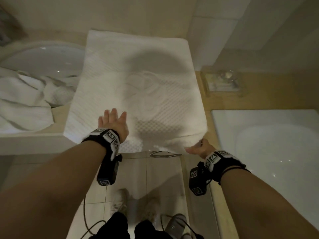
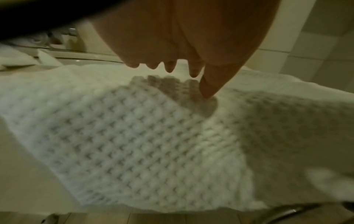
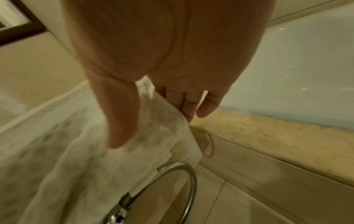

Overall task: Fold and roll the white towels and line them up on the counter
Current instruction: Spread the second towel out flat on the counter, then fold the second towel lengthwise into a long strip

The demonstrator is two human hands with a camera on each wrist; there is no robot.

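A white waffle-textured towel (image 1: 134, 87) lies spread flat on the beige counter (image 1: 224, 100), its near edge hanging slightly over the front. My left hand (image 1: 113, 121) hovers flat, fingers straight, just above the towel's near left part (image 2: 134, 144); its shadow falls on the cloth. My right hand (image 1: 198, 148) pinches the towel's near right corner (image 3: 159, 124) between thumb and fingers, at the counter's front edge.
A heap of crumpled white towels (image 1: 22, 99) lies at the left, partly in the round sink (image 1: 43, 61). A clear tray (image 1: 223, 81) with small items stands at the right. The white bathtub (image 1: 267, 138) is at the right. A metal towel ring (image 3: 178, 181) hangs below the counter edge.
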